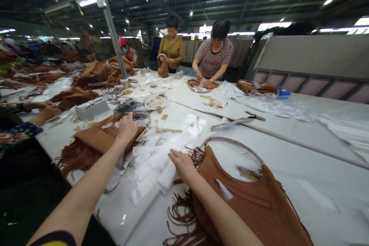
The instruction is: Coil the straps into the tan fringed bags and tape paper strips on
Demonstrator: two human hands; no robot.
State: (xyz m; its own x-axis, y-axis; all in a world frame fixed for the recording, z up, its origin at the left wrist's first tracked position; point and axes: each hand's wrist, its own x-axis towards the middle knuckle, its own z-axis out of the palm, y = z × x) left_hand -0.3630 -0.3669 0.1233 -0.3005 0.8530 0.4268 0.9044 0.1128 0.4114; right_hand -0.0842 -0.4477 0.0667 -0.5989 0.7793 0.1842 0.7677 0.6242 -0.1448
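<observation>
A brown fringed suede handbag (95, 138) lies on its side at the left. My left hand (127, 128) is at its upper edge by the wrapped handle, fingers bent down and closed on the bag. My right hand (183, 165) reaches over the white plastic sheets (155, 165), fingers stretched out and holding nothing I can see. Under my right forearm lies a second brown fringed handbag (248, 196), larger in view, its wrapped handle (233, 142) arched towards the far side. A small white tag (224, 189) sticks out of its front.
Across the white table (288, 138), two people (170, 48) (215, 54) handle brown bags. Another person's hands (46, 113) are at the left edge. Brown bags (95, 73) pile up at the far left by a metal post (111, 23). Cardboard scraps (168, 130) and a knife-like tool (255, 116) lie mid-table.
</observation>
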